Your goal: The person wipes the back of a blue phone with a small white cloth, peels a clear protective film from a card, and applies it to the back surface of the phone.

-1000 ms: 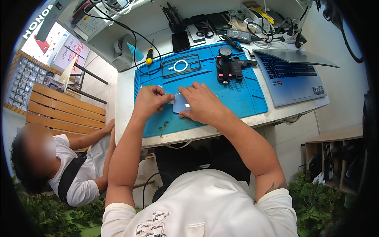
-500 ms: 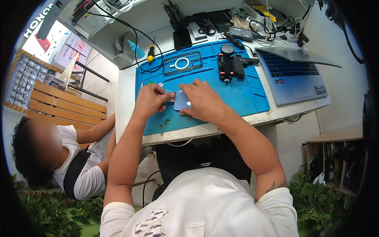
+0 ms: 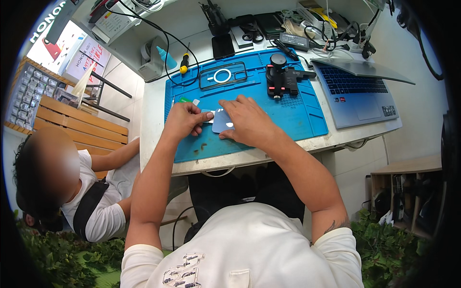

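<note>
My right hand (image 3: 250, 121) is closed round a shiny blue smartphone (image 3: 221, 122), thumb along its near edge and fingers over its far side. The phone is low over the blue work mat (image 3: 283, 122); whether it touches the mat I cannot tell. My left hand (image 3: 186, 120) is closed in a pinch at the phone's left edge. A small whitish bit shows by its fingertips, too small to name. Just beyond the left hand lie a small green item (image 3: 184, 100) and a small pale piece (image 3: 196, 102).
Farther back on the mat are a clear phone case (image 3: 222, 76) with a white ring and a black clamp fixture (image 3: 283, 79). An open laptop (image 3: 357, 96) stands at right. A yellow-black screwdriver (image 3: 184, 63) lies behind, under a looping black cable. A person (image 3: 101, 192) sits at left.
Both hands keep nearly the same place and grip, the phone tilting slightly. More of the green item shows beyond my left hand. The seated person's head has shifted a little.
</note>
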The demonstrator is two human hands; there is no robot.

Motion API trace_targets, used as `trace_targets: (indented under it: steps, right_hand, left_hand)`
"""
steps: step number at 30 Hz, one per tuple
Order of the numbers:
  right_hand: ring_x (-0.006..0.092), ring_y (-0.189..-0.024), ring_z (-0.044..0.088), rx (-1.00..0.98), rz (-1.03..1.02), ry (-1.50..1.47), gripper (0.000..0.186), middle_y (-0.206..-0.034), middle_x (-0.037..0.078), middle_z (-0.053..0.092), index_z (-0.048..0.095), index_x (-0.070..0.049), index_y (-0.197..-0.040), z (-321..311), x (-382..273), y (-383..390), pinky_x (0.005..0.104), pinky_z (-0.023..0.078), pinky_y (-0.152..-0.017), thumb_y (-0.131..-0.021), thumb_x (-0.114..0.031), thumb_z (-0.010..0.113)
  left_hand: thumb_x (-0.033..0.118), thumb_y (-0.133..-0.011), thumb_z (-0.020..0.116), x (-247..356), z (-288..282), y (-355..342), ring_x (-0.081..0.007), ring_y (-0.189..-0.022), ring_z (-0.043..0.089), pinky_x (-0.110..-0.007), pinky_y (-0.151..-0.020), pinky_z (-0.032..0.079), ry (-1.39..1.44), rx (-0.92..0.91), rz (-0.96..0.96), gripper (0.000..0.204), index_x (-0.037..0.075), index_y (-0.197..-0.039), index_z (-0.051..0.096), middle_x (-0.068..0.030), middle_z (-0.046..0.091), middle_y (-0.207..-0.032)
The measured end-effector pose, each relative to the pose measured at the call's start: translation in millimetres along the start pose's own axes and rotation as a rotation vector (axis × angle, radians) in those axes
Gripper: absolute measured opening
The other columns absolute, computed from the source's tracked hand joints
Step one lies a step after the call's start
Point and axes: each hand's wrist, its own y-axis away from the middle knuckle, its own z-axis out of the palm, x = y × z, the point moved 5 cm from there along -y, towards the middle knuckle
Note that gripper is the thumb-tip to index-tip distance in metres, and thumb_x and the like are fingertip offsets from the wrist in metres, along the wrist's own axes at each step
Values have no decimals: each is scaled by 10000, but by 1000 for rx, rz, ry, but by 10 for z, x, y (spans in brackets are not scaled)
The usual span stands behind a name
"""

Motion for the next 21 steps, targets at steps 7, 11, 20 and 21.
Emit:
trace_targets:
  steps: [7, 11, 20, 21]
  right_hand:
    - [364, -1254, 632, -1, -5, 7, 862, -1294, 185, 735, 604, 8, -1480, -35, -14, 5, 470, 503, -1080, -801, -368, 978]
    - [371, -1261, 635, 5, -11, 8, 836, -1282, 180, 743, 602, 14, -1458, -47, -31, 11, 471, 508, -1087, -804, -351, 974]
    - [384, -1255, 620, 67, -34, -14, 909, -1289, 210, 721, 579, -9, -1538, -95, 27, 126, 485, 502, -1110, -783, -315, 981]
    - [384, -1255, 620, 63, -36, -14, 909, -1289, 210, 721, 579, -9, -1538, -124, 33, 142, 485, 502, -1110, -783, -315, 981]
  left_hand:
    - [313, -886, 966, -6, 49, 16, -117, -582, 708, -271, -510, 564, 97, 12, 27, 411, -18, -911, 725, -59, 721, -729]
    - [252, -899, 928, -15, 164, 63, -126, -605, 729, -265, -514, 568, 244, 62, 76, 335, -12, -916, 722, -70, 741, -773]
    - [160, -954, 869, 42, -25, 166, -120, -749, 741, -262, -689, 600, 288, -29, 265, 250, -39, -1060, 763, -53, 741, -837]
    - [150, -972, 858, 15, -9, 197, -113, -813, 741, -261, -747, 599, 243, -134, 327, 255, -43, -1115, 773, -51, 747, -872]
